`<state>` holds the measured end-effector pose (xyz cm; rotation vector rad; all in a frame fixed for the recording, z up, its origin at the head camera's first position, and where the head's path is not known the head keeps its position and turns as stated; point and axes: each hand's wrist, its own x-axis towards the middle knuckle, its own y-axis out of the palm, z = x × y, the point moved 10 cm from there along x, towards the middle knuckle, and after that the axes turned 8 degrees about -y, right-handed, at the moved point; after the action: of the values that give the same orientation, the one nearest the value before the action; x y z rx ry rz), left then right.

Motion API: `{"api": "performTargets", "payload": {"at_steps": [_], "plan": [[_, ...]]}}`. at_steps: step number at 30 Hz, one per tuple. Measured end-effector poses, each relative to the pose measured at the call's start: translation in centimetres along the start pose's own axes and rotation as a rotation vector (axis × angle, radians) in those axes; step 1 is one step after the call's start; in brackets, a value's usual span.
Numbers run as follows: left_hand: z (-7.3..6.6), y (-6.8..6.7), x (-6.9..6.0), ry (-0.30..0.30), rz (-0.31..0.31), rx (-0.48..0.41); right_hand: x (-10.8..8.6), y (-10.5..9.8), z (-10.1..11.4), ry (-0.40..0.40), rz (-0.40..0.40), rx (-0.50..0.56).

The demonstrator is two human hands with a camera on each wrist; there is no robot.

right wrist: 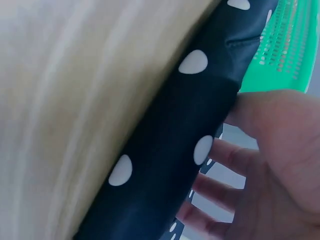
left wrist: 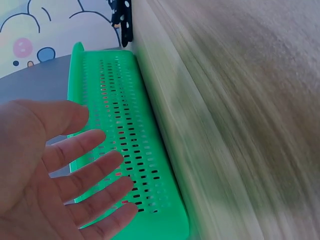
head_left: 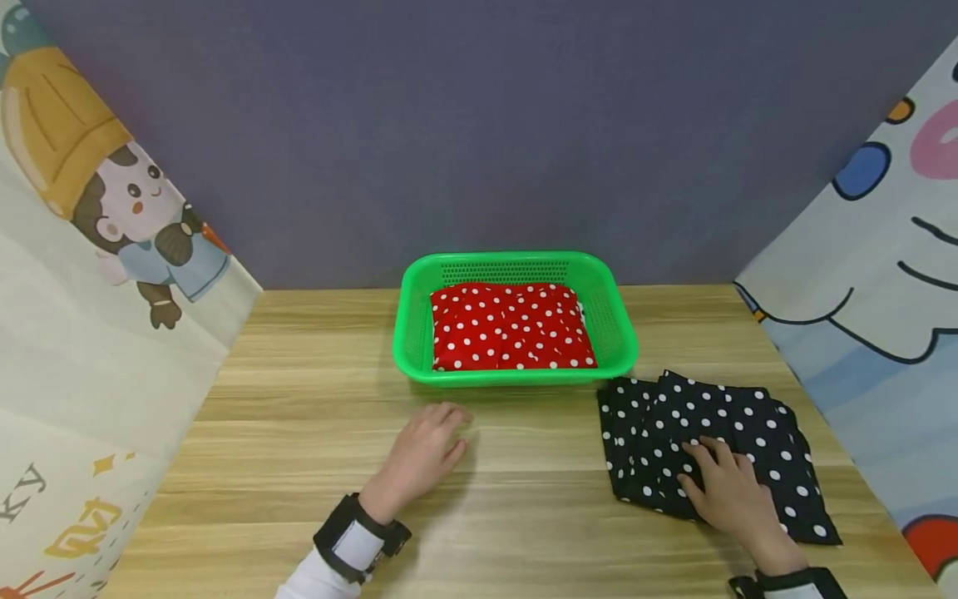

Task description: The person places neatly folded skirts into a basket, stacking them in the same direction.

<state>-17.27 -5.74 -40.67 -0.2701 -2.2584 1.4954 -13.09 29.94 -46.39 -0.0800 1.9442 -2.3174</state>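
A green plastic basket (head_left: 516,378) stands at the back of the wooden table, with folded red cloth with white dots (head_left: 512,329) inside it. To its right lies a loose pile of black cloth with white dots (head_left: 718,416), its layers overlapping unevenly. My right hand (head_left: 733,499) rests on this pile, fingertips touching the top layer; in the right wrist view the thumb and fingers (right wrist: 240,155) are spread along the black fabric. My left hand (head_left: 419,453) is in front of the basket with nothing in it. Its fingers (left wrist: 95,170) are spread apart in the left wrist view.
A grey-blue panel (head_left: 486,141) rises behind the table (head_left: 299,433). Cartoon-printed sheets border both sides, one at the left (head_left: 75,349) and one at the right (head_left: 846,299). Each wrist wears a black strap (head_left: 359,537).
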Motion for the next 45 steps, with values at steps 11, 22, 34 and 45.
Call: {"api": "performTargets", "payload": {"at_steps": [11, 22, 34, 45], "plan": [[-1.1, 0.1, -0.2, 0.045, -0.007, 0.004, -1.0, -0.3, 2.5, -0.069, -0.049, -0.075], [-2.2, 0.9, -0.4, 0.066, 0.037, 0.021, -0.7, 0.2, 6.5, -0.147, -0.077, -0.100], [-4.5, 2.6, -1.2, 0.130, 0.091, 0.042, -0.2, 1.0, 10.7, -0.218, -0.085, -0.081], [-6.4, 4.6, -2.2, 0.172, 0.213, 0.022, 0.0, 2.0, 14.3, -0.285, -0.053, -0.058]]}}
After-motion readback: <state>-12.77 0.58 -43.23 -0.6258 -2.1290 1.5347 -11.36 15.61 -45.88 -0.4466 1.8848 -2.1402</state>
